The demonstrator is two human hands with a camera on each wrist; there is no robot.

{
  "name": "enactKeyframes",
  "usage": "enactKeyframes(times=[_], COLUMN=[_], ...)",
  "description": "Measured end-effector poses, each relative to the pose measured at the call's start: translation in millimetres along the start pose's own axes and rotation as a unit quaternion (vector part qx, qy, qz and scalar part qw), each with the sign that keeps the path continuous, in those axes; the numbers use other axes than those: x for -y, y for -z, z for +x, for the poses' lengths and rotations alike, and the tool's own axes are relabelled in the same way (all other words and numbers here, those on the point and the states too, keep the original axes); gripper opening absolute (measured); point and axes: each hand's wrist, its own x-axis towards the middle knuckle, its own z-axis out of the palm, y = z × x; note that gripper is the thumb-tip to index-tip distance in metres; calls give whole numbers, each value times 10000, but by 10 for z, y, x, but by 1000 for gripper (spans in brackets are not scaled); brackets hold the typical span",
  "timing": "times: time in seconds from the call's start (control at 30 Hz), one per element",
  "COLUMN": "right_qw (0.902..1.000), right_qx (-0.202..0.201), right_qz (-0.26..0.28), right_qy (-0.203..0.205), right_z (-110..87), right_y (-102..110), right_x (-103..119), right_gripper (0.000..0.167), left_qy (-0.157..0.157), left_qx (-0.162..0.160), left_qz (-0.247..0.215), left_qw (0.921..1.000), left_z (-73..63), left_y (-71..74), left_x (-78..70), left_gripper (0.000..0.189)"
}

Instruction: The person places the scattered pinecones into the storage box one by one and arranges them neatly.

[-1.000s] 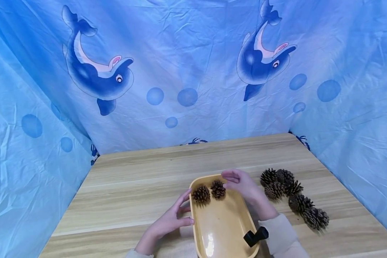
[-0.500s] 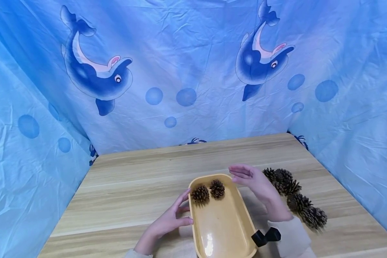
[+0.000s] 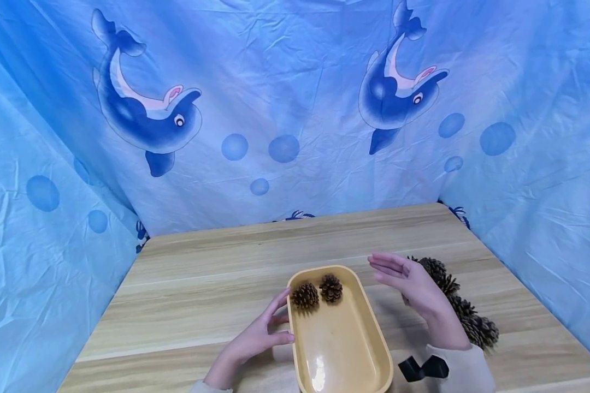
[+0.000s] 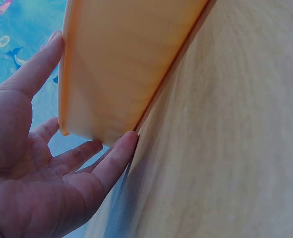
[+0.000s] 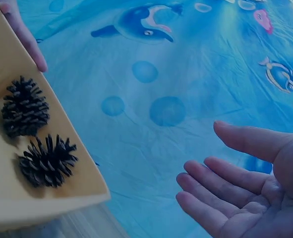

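A yellow plastic tray [image 3: 344,344] stands on the table, with two brown pine cones [image 3: 306,296] at its far end. My left hand [image 3: 255,335] rests against the tray's left side; the left wrist view shows its spread fingers [image 4: 119,161] touching the wall and rim. Nothing is in my right hand [image 3: 418,284], which hovers right of the tray, apart from it, fingers extended. In the right wrist view its palm [image 5: 250,198] shows bare, and the pine cones [image 5: 47,161] sit in the tray's corner. Behind the right hand lie more pine cones [image 3: 479,330], partly hidden.
The wooden table [image 3: 201,295] carries the tray in its front middle and the loose pine cones on its right. A blue dolphin-print cloth [image 3: 275,82] hangs behind and along both sides. A black device [image 3: 423,369] is at the right wrist.
My right hand has moved right, from over the tray's far end beside a pine cone to outside the tray, near the loose cones. The left hand has stayed at the tray's side.
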Motion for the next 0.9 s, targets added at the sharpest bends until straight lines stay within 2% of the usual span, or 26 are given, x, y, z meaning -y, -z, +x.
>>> enactKeyframes(times=[0.23,0.53,0.9], right_qw=[9995,9971,9863], right_qx=[-260,-678,-1099], right_qz=[-179,-309,-1146], right_qy=[0,-144,-442], right_z=[-83,-130,-199], right_y=[107,183,274], right_x=[-36,-121,-176], right_gripper=[54,59,59], left_qy=[40,104,79], left_qx=[-12,-45,-26], left_qz=[-46,-23,16], left_qw=[10000,9999,10000], left_z=[-8,-17,-24], left_y=[2,-4,-3], left_x=[2,-18,-35], left_gripper=[95,95,96])
